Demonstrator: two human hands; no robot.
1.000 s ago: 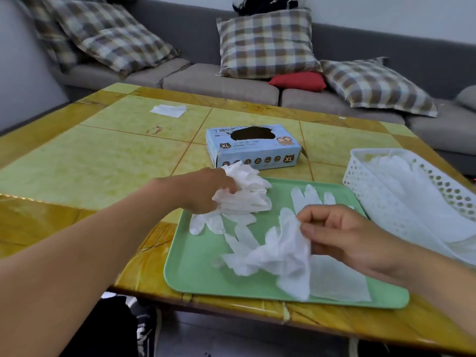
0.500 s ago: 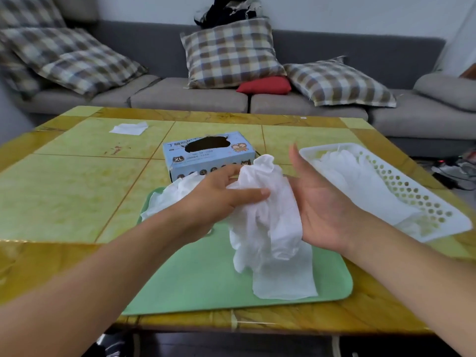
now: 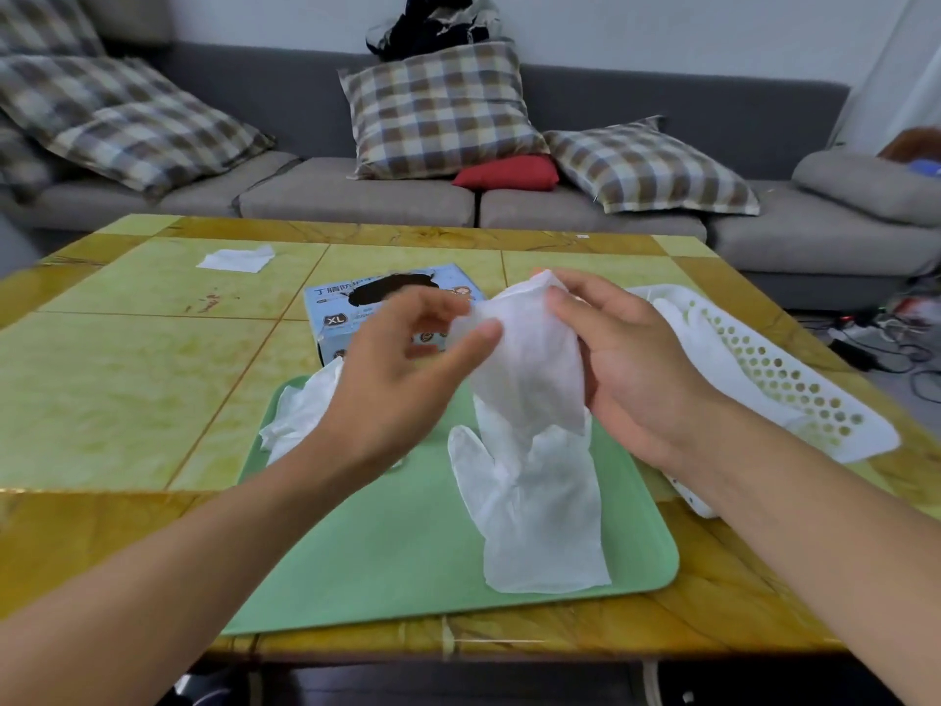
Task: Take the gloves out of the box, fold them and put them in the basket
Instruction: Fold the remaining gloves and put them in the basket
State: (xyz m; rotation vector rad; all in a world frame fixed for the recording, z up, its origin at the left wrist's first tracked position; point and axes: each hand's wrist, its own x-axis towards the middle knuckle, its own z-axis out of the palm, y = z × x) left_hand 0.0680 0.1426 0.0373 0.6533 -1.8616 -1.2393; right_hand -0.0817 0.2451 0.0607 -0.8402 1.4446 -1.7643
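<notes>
Head view: both my hands, left [image 3: 402, 379] and right [image 3: 631, 369], pinch a white glove [image 3: 529, 379] hanging between them above the tray [image 3: 387, 563].

The left half of the desk [image 3: 117, 379] lies bare and flat, broken only by a small white scrap [image 3: 237, 258] near the far edge. In the middle, the blue glove box [image 3: 351, 318] stands at the far end of the green tray [image 3: 387, 563], blocking a straight reach past it. A crumpled glove [image 3: 300, 410] lies on the tray's far left corner. The tray's near left part is bare. A flat glove [image 3: 540, 517] covers its right side. The white basket [image 3: 794, 384] sits just beside the tray's right edge, its perforated wall raised along the desk's right side.
</notes>
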